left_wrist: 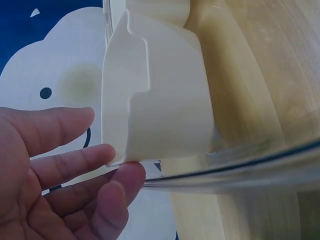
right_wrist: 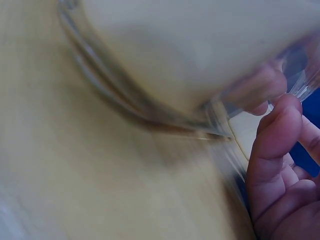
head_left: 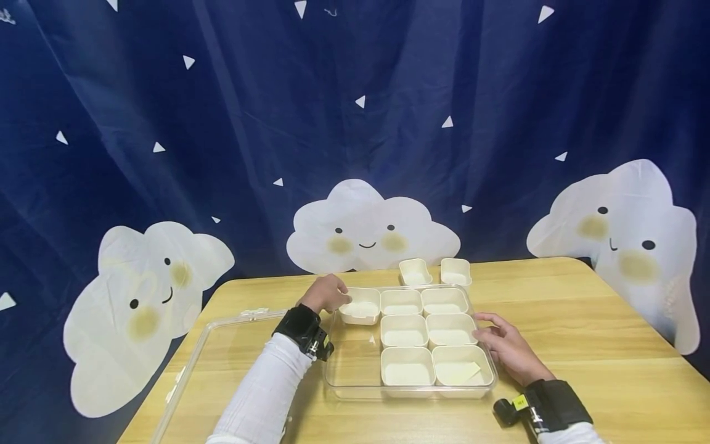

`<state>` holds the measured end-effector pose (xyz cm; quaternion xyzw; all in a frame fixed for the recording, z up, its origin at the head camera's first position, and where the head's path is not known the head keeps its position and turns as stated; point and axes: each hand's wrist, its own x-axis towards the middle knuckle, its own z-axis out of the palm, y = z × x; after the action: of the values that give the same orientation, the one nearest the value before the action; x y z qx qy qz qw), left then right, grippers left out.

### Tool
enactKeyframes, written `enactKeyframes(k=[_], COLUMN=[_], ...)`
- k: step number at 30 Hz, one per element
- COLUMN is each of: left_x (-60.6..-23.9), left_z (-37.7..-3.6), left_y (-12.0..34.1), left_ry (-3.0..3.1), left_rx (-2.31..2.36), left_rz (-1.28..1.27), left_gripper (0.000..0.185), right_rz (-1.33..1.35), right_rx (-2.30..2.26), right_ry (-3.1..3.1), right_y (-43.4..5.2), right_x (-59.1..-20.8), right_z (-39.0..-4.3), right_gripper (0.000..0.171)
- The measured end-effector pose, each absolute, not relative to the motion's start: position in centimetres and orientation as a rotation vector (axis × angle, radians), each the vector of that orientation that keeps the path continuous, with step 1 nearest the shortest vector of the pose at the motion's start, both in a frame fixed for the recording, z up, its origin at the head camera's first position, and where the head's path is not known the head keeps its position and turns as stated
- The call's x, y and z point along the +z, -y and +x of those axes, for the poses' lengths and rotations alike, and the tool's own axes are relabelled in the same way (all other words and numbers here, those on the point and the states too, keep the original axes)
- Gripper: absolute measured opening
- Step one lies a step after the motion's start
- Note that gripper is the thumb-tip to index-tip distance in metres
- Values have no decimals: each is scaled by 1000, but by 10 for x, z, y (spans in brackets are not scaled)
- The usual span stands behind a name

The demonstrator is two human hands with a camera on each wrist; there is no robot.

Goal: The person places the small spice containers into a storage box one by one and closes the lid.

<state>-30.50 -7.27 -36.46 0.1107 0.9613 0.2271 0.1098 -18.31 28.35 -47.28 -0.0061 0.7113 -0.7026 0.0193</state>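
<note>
A clear plastic tray (head_left: 355, 376) lies on the wooden table with several cream bins (head_left: 407, 370) set in rows inside it. My left hand (head_left: 339, 297) grips one more cream bin (head_left: 362, 306) by its left edge at the tray's far left corner. In the left wrist view the fingertips (left_wrist: 127, 172) pinch the lower corner of that bin (left_wrist: 165, 100), which sits by the tray's clear rim (left_wrist: 240, 167). My right hand (head_left: 495, 336) rests with relaxed fingers against the tray's right wall; its fingers (right_wrist: 277, 135) touch the clear wall (right_wrist: 150, 107).
Two loose cream bins (head_left: 415, 271) (head_left: 456, 271) stand on the table (head_left: 582, 320) just behind the tray. A clear lid (head_left: 222, 351) lies flat to the left, reaching the table's left edge. A dark blue cloud-print curtain (head_left: 355, 123) hangs behind.
</note>
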Motion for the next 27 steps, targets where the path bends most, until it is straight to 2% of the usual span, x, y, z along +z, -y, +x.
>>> enactKeyframes(k=[11, 18, 21, 23, 27], left_x=[-364, -367, -370, -372, -371], left_z=[-303, -299, -297, -297, -295], left_y=[78, 83, 85, 86, 87], left_ry=[-2829, -2824, -2812, -2780, -2727], left_rx=[717, 677, 579, 524, 467], left_rz=[331, 448, 575, 641, 677], left_gripper=[36, 16, 30, 32, 16], right_rz=[-1, 6, -14, -10, 15], right_rx=[-2186, -2190, -2195, -2191, -2190], right_ry=[-2207, -2213, -2205, -2209, -2210], right_y=[-283, -282, -281, -281, -282], right_x=[-473, -475, -476, -475, -473], right_z=[-184, -184, -184, -184, -184], right_gripper=[50, 49, 50, 51, 50])
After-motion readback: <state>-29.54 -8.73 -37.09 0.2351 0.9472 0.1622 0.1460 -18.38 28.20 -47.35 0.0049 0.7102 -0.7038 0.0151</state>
